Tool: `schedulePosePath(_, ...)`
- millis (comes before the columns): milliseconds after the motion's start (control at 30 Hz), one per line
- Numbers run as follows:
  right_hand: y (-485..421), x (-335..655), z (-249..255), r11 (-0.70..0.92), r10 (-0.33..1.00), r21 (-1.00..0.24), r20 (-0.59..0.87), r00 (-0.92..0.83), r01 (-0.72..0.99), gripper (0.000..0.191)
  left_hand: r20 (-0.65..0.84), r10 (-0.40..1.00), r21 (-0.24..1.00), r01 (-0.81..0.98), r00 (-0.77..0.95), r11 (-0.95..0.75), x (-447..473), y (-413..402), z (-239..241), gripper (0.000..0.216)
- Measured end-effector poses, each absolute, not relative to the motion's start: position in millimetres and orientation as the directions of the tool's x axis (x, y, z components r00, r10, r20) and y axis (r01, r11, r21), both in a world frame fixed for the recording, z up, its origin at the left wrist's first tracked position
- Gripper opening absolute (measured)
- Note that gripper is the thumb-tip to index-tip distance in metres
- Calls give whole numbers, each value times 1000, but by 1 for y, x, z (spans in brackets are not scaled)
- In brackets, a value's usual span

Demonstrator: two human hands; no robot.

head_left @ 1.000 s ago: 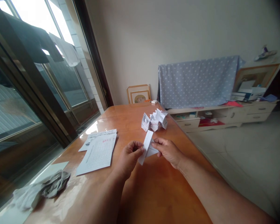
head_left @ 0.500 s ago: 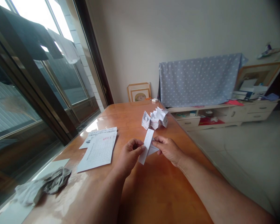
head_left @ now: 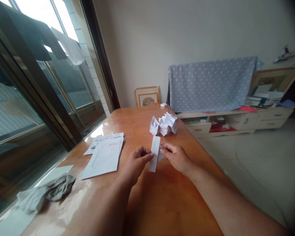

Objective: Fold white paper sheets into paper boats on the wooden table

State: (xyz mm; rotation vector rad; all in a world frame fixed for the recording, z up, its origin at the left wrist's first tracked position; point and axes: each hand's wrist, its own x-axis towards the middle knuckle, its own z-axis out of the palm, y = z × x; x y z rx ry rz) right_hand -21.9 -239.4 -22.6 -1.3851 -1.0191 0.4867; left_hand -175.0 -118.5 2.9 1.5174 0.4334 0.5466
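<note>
A long folded strip of white paper (head_left: 154,159) is held up above the table, nearly upright and leaning slightly right at its top. My left hand (head_left: 138,163) pinches its left edge between thumb and fingers. On the other side my right hand (head_left: 176,158) pinches a folded flap of the same paper, which sticks out behind the strip. Just beyond the hands stand several folded paper pieces (head_left: 163,125) with printed writing, grouped close together. The fingertips partly cover the paper's folds.
A stack of printed sheets (head_left: 104,159) lies left of my hands on the wooden table (head_left: 159,200). A crumpled grey cloth (head_left: 60,188) rests near the left edge. Toward the far end sits a small white box (head_left: 163,105). The table's right edge runs beside my right forearm.
The paper strip has turned a little more upright, and less of the flap behind it shows. Both hands keep their pinch in nearly the same place.
</note>
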Motion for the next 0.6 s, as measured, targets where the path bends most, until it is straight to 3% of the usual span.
schedulePosePath(200,-238,-23,-24,189,793,-934,327,514,303,25,69,605,997,-82,793,-7,-175,-119,4,22)
schedulePosePath(467,-242,-30,-18,145,756,-895,375,537,421,16,168,605,983,-82,778,-167,-176,-121,2,20)
schedulePosePath(600,-244,-33,-14,146,761,-910,354,544,388,19,167,640,980,-58,750,-188,-177,-120,4,20)
